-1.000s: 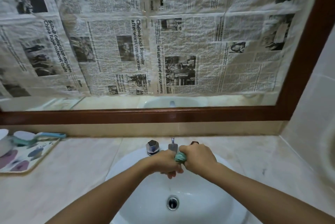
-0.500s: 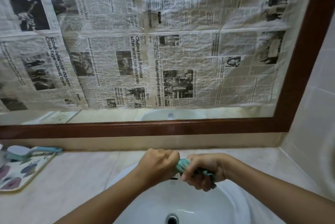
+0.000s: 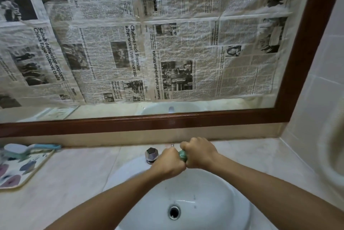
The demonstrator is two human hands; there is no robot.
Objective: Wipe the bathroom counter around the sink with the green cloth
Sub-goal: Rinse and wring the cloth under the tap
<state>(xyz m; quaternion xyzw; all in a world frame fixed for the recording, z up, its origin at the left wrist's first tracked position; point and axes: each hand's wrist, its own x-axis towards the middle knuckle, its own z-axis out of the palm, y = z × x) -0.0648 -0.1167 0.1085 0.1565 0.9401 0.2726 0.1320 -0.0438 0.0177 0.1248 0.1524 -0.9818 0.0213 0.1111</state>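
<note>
Both my hands are clenched together over the far rim of the white sink (image 3: 219, 188). My left hand (image 3: 168, 162) and my right hand (image 3: 199, 153) grip the green cloth (image 3: 182, 156), twisted into a tight roll; only a small green strip shows between the fists. The beige counter (image 3: 65, 177) runs around the basin on both sides. The drain (image 3: 174, 211) lies below my wrists.
A chrome tap knob (image 3: 151, 154) stands just left of my hands; the spout is mostly hidden. A patterned mat (image 3: 22, 172) with a blue-handled brush (image 3: 28, 148) lies at the counter's left. A newspaper-covered mirror in a brown frame (image 3: 167, 120) rises behind. Tiled wall at right.
My fists have turned on the cloth, the right hand rolling over on top, and both have shifted back toward the tap. The camera view has tilted slightly.
</note>
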